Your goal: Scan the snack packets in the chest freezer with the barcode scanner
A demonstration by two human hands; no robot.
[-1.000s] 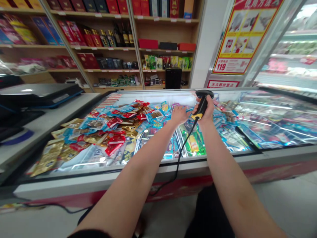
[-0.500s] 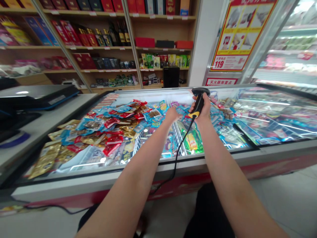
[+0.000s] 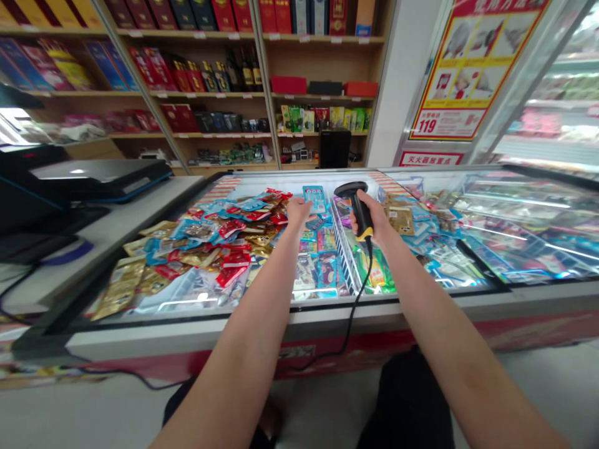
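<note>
My right hand [image 3: 373, 218] is wrapped round the handle of a black and yellow barcode scanner [image 3: 363, 215]. Its head leans left, toward a light-blue snack packet [image 3: 314, 198]. That packet is pinched in my left hand [image 3: 299, 212] by its left edge, with its printed face turned up. Both hands are over the glass-topped freezer [image 3: 276, 315]. A black cord [image 3: 352, 321] hangs from the scanner's handle down the freezer's front. Left of my left hand lies a pile of red, gold and blue snack packets [image 3: 219, 231]. More blue and gold packets [image 3: 412, 221] lie right of the scanner.
A counter [image 3: 135, 218] with a flat scale-like device [image 3: 103, 174] stands on the left. Shelves of boxes and bottles [image 3: 210, 81] line the back. A red and yellow poster [image 3: 472, 68] hangs at the right. White wire baskets [image 3: 344, 249] show inside the freezer.
My left hand has moved left, and the light-blue packet it holds now shows clearly. My right hand has brought the scanner left and lower, its head tilting toward the packet. The view has shifted slightly left.
</note>
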